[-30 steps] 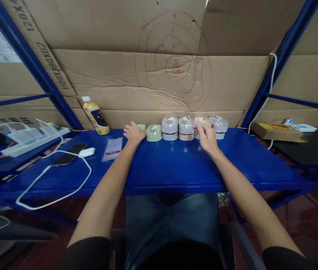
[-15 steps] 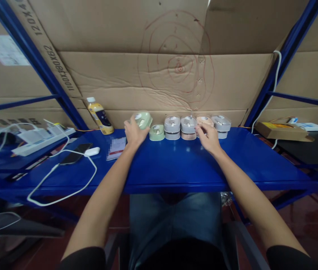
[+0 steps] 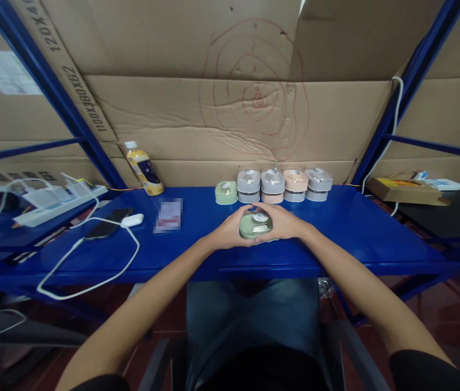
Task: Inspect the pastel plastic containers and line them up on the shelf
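Note:
Both my hands clasp one green lidded box point(image 3: 250, 227) with a clear top and a round white sticker, above the front middle of the blue shelf. My left hand point(image 3: 230, 229) wraps its left side; my right hand point(image 3: 284, 221) wraps its right side, and the thumbs and fingertips nearly meet around it. Behind them stands a row of similar boxes: a single green box point(image 3: 226, 193) at the left, then stacked grey boxes point(image 3: 249, 184), a grey box point(image 3: 272, 182) on a pinkish one, a peach box point(image 3: 295, 180) on a grey one, and another grey stack point(image 3: 318, 183).
A yellow drink bottle point(image 3: 145, 169) leans at the back left. Before it lie a blurred-out flat item point(image 3: 168, 215), a dark phone point(image 3: 108, 224) and a white cable point(image 3: 136, 250). A power strip point(image 3: 62, 205) is further left. An open cardboard box point(image 3: 407, 191) sits at the right.
My left hand has brought the green box from the back left to the front middle. My right hand has left the peach box and now grips the green box too.

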`<state>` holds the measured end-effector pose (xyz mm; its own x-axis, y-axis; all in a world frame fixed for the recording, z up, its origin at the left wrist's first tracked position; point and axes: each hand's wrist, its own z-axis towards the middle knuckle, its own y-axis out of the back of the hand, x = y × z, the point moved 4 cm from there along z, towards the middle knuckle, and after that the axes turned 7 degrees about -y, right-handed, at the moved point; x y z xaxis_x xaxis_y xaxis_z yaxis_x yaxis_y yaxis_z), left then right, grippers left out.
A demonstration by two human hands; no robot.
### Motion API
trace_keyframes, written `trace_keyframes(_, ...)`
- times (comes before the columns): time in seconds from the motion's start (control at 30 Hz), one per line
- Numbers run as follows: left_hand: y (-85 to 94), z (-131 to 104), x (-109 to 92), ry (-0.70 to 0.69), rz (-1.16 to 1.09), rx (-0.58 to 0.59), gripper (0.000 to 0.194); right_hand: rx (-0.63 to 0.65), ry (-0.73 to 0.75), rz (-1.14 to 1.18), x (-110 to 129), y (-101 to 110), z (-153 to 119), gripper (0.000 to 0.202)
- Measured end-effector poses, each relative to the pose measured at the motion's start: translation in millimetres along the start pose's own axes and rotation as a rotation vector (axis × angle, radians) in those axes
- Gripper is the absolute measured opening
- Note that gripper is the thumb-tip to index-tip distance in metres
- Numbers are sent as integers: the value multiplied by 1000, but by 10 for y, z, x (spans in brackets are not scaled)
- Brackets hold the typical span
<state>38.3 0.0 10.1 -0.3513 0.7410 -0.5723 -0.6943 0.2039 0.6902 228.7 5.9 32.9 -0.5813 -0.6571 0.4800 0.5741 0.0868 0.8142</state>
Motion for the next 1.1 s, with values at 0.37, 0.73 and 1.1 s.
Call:
trace_keyframes(0.37, 19, -37, 38, -71, 194, 67, 54, -360, -278, 108, -413, 509, -50, 72)
trace_keyframes(0.73, 635, -193, 306, 232, 396, -297, 42, -338, -355, 44, -617, 640, -64, 64)
trace_keyframes(1.1, 665, -334, 440, 307, 427, -159, 44, -5, -495, -65, -889, 665, -150, 64)
